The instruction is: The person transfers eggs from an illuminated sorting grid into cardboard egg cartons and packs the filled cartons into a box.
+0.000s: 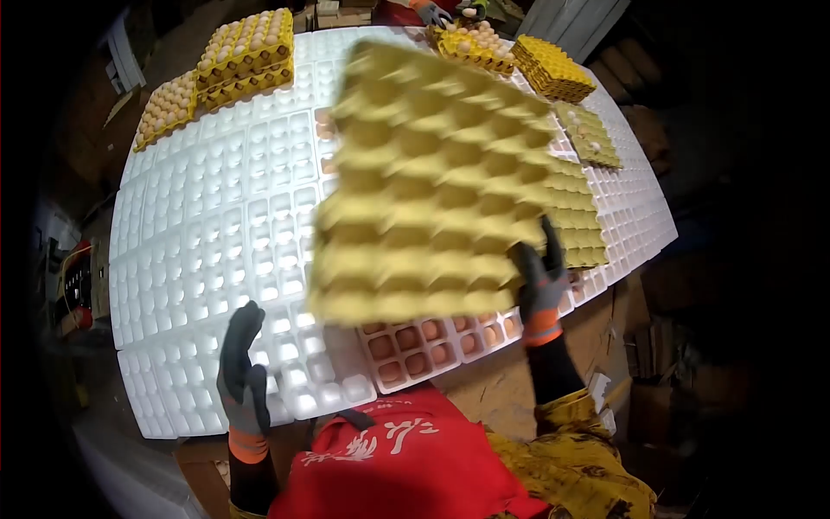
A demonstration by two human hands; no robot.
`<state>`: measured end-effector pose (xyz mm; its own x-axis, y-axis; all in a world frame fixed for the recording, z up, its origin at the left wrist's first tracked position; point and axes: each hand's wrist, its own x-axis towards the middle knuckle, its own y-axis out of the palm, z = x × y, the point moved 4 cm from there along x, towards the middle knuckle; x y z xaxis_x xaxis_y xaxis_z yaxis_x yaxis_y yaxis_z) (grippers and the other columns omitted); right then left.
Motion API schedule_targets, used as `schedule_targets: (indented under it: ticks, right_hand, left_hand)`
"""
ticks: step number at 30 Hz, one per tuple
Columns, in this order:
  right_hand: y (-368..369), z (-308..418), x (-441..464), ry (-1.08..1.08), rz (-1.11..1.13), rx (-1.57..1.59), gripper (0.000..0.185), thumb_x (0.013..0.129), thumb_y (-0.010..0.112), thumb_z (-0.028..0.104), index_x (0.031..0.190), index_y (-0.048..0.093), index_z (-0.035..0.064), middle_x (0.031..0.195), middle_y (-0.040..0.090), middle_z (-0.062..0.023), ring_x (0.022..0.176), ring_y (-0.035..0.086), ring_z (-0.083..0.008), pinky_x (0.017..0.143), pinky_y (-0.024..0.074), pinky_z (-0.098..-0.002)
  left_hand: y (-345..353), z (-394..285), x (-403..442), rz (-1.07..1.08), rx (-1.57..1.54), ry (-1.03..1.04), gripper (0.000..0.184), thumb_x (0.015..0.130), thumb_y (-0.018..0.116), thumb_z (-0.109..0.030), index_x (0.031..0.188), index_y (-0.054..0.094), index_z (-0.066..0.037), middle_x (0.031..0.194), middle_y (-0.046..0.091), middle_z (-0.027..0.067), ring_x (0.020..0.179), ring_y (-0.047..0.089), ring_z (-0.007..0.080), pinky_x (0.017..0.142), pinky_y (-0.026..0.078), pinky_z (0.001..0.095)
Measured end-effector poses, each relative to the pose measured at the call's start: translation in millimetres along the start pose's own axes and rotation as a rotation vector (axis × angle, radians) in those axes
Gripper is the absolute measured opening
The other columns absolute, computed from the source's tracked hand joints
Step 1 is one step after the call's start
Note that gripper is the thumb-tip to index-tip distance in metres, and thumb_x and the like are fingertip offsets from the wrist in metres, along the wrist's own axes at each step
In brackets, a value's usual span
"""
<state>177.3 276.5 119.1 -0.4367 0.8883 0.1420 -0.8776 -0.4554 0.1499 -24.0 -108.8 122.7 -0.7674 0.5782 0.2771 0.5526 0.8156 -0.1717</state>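
My right hand (542, 281), in a grey and black glove with an orange cuff, grips a yellow egg tray (437, 195) by its right edge. The tray is tilted up over the table, slightly blurred, and no eggs show in its cups. My left hand (242, 368), gloved the same way, is over the white foam trays (194, 268) with its fingers stretched out and nothing in them. Brown eggs (411, 350) sit in the foam compartments below the raised tray, which hides part of them. Another yellow tray (577, 212) lies just behind my right hand.
At the far left stand stacked yellow trays filled with eggs (246, 52). A pile of yellow trays (553, 69) sits at the far right, near a tray with a few eggs (588, 134). Across the table, another person's gloved hand (430, 13) is beside an egg-filled tray (474, 45).
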Motion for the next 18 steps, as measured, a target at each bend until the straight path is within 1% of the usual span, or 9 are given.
schedule_targets:
  ticks: [2,4,6,9,10,12,13,16,18]
  right_hand:
    - [-67.4,34.8,63.1,-0.228,-0.115,-0.115,0.052,0.095,0.067,0.006,0.144,0.050,0.0015,0.122,0.067,-0.0141,0.102,0.068,-0.0196,0.090,0.0562,-0.0316]
    - [-148.3,44.9,118.3,-0.254,-0.087,-0.221,0.050,0.095,0.068,0.007,0.143,0.052,0.0014,0.125,0.066,-0.0129,0.106,0.066,-0.0193,0.091,0.0558,-0.0317]
    - [-201.3,45.0,150.6,-0.194,-0.066,-0.254,0.051,0.094,0.068,0.007,0.143,0.053,0.0017,0.125,0.066,-0.0124,0.106,0.066,-0.0187,0.091,0.0557,-0.0313]
    - [-310.4,-23.2,208.2,-0.119,0.004,-0.695,0.055,0.089,0.072,0.009,0.141,0.057,0.0058,0.127,0.068,-0.0128,0.101,0.068,-0.0194,0.089,0.0546,-0.0306]
    - [-340.9,-53.4,220.4,-0.078,0.070,-1.181,0.055,0.088,0.071,0.014,0.141,0.058,0.0114,0.128,0.067,-0.0157,0.104,0.069,-0.0257,0.090,0.0534,-0.0345]
    - [-353.0,-79.6,222.9,-0.113,-0.034,-1.191,0.052,0.088,0.067,0.018,0.139,0.061,0.0160,0.128,0.065,-0.0186,0.110,0.066,-0.0328,0.094,0.0516,-0.0396]
    - [-335.1,-63.5,218.6,-0.022,-0.024,-1.250,0.046,0.090,0.063,0.020,0.137,0.063,0.0176,0.127,0.065,-0.0186,0.116,0.062,-0.0362,0.097,0.0496,-0.0431]
    - [-318.5,-42.3,229.7,-0.075,0.079,-1.267,0.046,0.092,0.061,0.019,0.138,0.061,0.0189,0.125,0.065,-0.0170,0.112,0.063,-0.0368,0.096,0.0504,-0.0426]
    - [-315.1,-33.6,236.7,-0.067,0.182,-1.393,0.052,0.092,0.064,0.020,0.144,0.055,0.0199,0.129,0.064,-0.0184,0.113,0.063,-0.0362,0.094,0.0508,-0.0413]
  left_hand:
    - [7.4,10.5,-14.8,-0.012,0.009,-0.169,0.055,0.104,0.051,-0.030,0.147,0.045,0.002,0.143,0.056,0.0189,0.131,0.055,0.0302,0.112,0.040,0.0412]
    - [18.7,24.4,-38.8,-0.106,-0.077,-0.295,0.047,0.105,0.051,-0.024,0.144,0.049,0.002,0.134,0.062,0.0162,0.121,0.062,0.0263,0.106,0.045,0.0373]
    - [24.6,60.2,-73.6,-0.135,-0.103,-0.363,0.043,0.104,0.054,-0.017,0.142,0.051,0.002,0.133,0.063,0.0145,0.119,0.062,0.0248,0.103,0.047,0.0354]
    - [43.9,101.2,-125.9,-0.208,-0.068,-0.540,0.038,0.103,0.057,-0.013,0.138,0.056,0.001,0.126,0.066,0.0132,0.113,0.064,0.0206,0.099,0.050,0.0331]
    - [53.9,106.6,-140.3,-0.232,-0.105,-0.579,0.038,0.102,0.057,-0.013,0.138,0.056,0.002,0.125,0.067,0.0133,0.112,0.064,0.0198,0.099,0.050,0.0326]
    - [80.0,105.0,-156.3,-0.206,-0.061,-0.615,0.038,0.102,0.058,-0.013,0.137,0.056,0.002,0.126,0.066,0.0132,0.113,0.064,0.0195,0.099,0.050,0.0325]
    - [92.1,102.5,-163.0,-0.187,-0.038,-0.632,0.038,0.102,0.058,-0.013,0.137,0.056,0.003,0.126,0.066,0.0132,0.113,0.064,0.0194,0.100,0.050,0.0324]
    - [126.0,86.2,-167.1,-0.136,-0.154,-0.607,0.037,0.101,0.054,-0.004,0.138,0.055,0.002,0.129,0.063,0.0118,0.117,0.061,0.0179,0.105,0.047,0.0311]
    - [142.1,64.3,-161.8,-0.058,-0.089,-0.569,0.040,0.098,0.051,0.001,0.138,0.055,0.002,0.132,0.062,0.0122,0.122,0.059,0.0201,0.108,0.044,0.0320]
